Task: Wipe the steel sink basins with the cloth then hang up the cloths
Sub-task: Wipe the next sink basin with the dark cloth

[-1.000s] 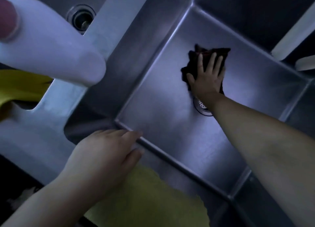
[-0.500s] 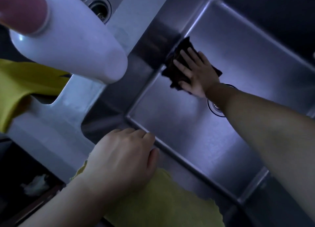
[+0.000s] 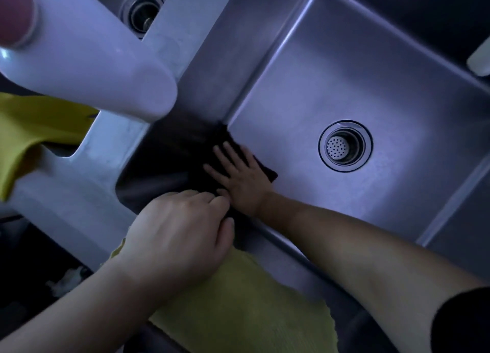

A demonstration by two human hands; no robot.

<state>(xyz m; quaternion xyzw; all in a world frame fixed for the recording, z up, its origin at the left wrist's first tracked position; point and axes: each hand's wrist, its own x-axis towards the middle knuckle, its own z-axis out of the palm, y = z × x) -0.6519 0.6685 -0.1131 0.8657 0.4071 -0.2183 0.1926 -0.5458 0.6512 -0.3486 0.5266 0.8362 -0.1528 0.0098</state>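
The person's right hand (image 3: 240, 178) lies flat with fingers spread on a dark cloth (image 3: 266, 170), pressing it onto the floor of the steel basin (image 3: 371, 74) in the corner at about eight o'clock from the strainer drain (image 3: 344, 146). The cloth spreads under the palm and runs up toward the shaded corner wall; its edge there merges with shadow, so how far it extends cannot be told. One corner of it pokes out toward the drain but stays well apart from it.

The left hand (image 3: 180, 233) rests on the near rim of the sink with the fingers curled loosely downward, gripping nothing that can be seen. Its fingertips lie just beside the right hand's thumb side. Under the left wrist, a yellow cloth (image 3: 238, 305) is draped over the front edge of the sink, at about six o'clock in the view.

At ten o'clock a white bottle with a pink cap (image 3: 87, 52) looms close to the camera, blurred. Beneath it a second yellow cloth (image 3: 31, 124) hangs at nine o'clock. At twelve o'clock a second drain (image 3: 141, 13) shows in the neighbouring basin, beyond the divider (image 3: 169, 34).
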